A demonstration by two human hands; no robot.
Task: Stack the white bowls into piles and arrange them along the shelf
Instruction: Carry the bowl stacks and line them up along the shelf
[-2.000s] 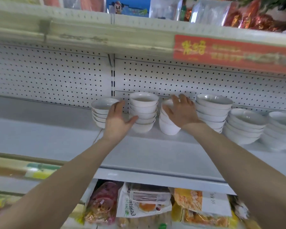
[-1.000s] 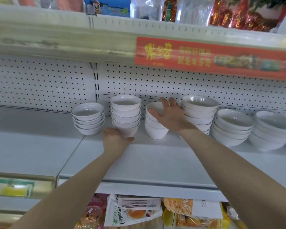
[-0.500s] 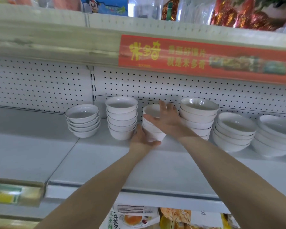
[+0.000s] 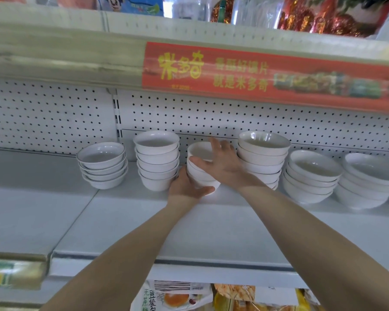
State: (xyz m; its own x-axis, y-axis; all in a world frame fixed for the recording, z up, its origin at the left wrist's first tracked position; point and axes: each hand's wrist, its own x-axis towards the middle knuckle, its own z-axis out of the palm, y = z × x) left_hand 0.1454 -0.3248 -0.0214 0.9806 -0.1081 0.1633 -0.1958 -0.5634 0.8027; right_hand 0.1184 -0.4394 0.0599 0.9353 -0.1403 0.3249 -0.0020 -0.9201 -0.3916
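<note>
Several piles of white bowls stand in a row at the back of the white shelf point(image 4: 211, 232). My left hand point(image 4: 184, 187) grips the base of the third pile point(image 4: 200, 151), thumb curled round its front. My right hand point(image 4: 222, 164) rests against that pile's right side, fingers straight up its far side, thumb across the front. To the left are a low pile point(image 4: 101, 164) and a taller pile point(image 4: 157, 160). On the right a tall pile point(image 4: 263, 149) nearly touches my right hand, followed by two piles of wider bowls point(image 4: 310, 173) point(image 4: 368, 178).
A pegboard wall point(image 4: 54, 113) closes the back. The upper shelf's edge with a red label strip point(image 4: 256, 72) hangs low above the bowls. Bare shelf runs left of the piles and in front of them. Snack packets point(image 4: 177, 297) fill the shelf below.
My left hand left the second pile's base and moved right to take hold of the third pile's base. My right hand stayed on that pile. The view shifted slightly.
</note>
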